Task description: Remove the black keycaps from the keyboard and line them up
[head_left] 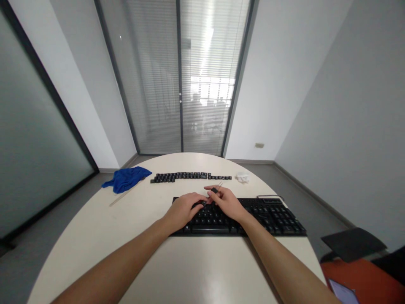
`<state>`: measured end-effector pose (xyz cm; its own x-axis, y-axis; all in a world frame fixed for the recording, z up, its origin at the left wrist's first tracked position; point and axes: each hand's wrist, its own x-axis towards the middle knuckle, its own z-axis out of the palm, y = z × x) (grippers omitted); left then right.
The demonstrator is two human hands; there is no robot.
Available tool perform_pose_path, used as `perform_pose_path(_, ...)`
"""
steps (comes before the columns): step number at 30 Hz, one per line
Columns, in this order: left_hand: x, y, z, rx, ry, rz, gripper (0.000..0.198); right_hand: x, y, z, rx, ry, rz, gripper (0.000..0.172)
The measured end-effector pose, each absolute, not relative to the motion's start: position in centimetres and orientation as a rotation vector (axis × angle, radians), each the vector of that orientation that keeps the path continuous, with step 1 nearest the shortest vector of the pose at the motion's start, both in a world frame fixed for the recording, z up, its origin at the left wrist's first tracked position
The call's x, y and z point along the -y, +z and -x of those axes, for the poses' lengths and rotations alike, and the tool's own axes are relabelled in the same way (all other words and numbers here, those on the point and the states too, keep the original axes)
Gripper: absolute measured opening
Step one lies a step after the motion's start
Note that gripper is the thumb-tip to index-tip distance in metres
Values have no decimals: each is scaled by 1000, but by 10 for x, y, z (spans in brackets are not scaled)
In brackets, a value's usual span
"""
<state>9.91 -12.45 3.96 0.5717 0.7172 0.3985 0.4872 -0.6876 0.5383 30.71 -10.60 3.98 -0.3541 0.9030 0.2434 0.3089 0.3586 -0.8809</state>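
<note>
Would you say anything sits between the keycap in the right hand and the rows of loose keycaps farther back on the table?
Nothing visible does. The right hand pinches a small black keycap above the keyboard, and the table between it and the rows of loose keycaps is bare apart from a thin stick lying just beside the fingers.

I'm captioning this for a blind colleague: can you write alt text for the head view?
Two bare hands, left hand and right hand, rest on a black keyboard on a round table; the right pinches a keycap. Beyond lie rows of loose keycaps and a blue cloth.
</note>
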Motion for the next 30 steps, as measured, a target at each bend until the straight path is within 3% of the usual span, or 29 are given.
perform_pose_path(19,124,51,-100,-1079,873,-2554,14,106,40,-307,1847,1032,1049,40)
perform_pose_path(30,89,136,-75,-1386,1350,-2459,20,106,43,-303,1872,1000,1090,40)
